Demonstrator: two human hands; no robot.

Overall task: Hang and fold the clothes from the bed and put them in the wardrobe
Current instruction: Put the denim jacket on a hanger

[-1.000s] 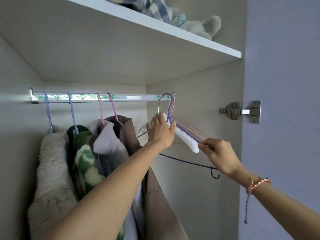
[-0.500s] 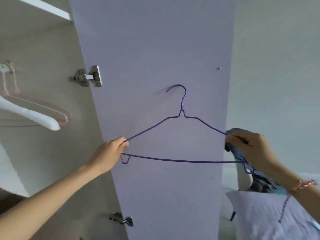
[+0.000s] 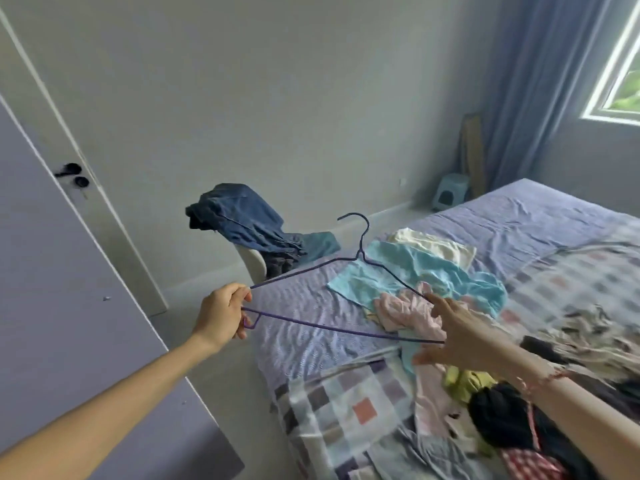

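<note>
A purple wire hanger point(image 3: 329, 326) is held level over the near corner of the bed point(image 3: 519, 216). My left hand point(image 3: 221, 317) grips its left end. My right hand point(image 3: 460, 337) is at its right end with fingers spread, touching the wire. On the bed under the hanger lie a light blue garment point(image 3: 433, 268), a pink garment point(image 3: 405, 313) and a cream one point(image 3: 433, 245). Closer to me lie a yellow-green piece point(image 3: 460, 379) and a black garment point(image 3: 502, 417). The wardrobe's inside is out of view.
The lilac wardrobe door point(image 3: 52, 306) stands open at the left. A chair point(image 3: 254, 265) draped with dark blue clothes point(image 3: 242, 220) stands at the bed's far corner. A checked blanket point(image 3: 346, 403) covers the near bed. Curtain point(image 3: 540, 81) and window point(image 3: 620, 64) are at the right.
The hanger came off the wardrobe rail and was carried in both hands to the right, to above the bed. My right hand's fingers have loosened from a grip to spread.
</note>
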